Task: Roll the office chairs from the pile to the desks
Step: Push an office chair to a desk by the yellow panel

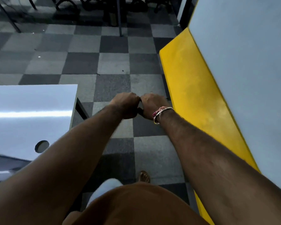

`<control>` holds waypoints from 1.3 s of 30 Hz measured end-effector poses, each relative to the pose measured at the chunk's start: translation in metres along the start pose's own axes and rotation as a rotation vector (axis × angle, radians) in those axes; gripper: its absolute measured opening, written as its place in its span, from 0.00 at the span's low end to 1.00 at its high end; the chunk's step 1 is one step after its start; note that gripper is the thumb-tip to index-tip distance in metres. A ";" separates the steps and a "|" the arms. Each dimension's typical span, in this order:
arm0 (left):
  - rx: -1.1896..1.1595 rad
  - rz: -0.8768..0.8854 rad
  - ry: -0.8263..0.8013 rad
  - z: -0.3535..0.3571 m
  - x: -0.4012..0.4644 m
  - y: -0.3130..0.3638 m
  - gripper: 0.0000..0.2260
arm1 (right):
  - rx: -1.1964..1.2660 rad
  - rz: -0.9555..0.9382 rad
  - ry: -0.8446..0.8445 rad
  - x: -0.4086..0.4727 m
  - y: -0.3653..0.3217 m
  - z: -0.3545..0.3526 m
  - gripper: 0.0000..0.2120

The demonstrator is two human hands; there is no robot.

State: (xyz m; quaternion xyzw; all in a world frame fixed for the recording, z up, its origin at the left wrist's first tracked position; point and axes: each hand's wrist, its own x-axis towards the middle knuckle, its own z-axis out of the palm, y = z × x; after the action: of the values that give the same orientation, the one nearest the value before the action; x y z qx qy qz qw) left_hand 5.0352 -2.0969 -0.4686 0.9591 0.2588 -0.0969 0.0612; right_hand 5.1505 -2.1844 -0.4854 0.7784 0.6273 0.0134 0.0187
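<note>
Left hand (pixel 126 105) and right hand (pixel 151 105) are clenched, knuckles touching, holding nothing I can see. Looks like walking between trips; chairs (pixel 68 4) sit far ahead, so next grab one.

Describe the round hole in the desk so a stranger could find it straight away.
Start at the white desk filling the left side of the view, beside the checkered carpet. Follow its top toward the person, down to where the left forearm crosses it. The round hole sits just above that forearm, the only dark circle on an otherwise plain, glossy surface.
</note>
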 end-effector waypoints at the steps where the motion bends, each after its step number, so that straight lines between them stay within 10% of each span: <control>1: -0.013 -0.025 0.002 -0.005 0.013 -0.009 0.15 | -0.006 -0.018 0.003 0.018 0.006 -0.002 0.20; 39: -0.172 -0.859 0.053 -0.121 0.414 -0.611 0.10 | -0.101 -0.900 -0.068 0.861 -0.108 -0.017 0.11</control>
State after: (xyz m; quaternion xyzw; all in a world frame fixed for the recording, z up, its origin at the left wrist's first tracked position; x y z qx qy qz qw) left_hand 5.0937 -1.3517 -0.4819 0.7581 0.6426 -0.0669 0.0886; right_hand 5.2276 -1.3198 -0.4758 0.4265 0.9008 0.0089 0.0813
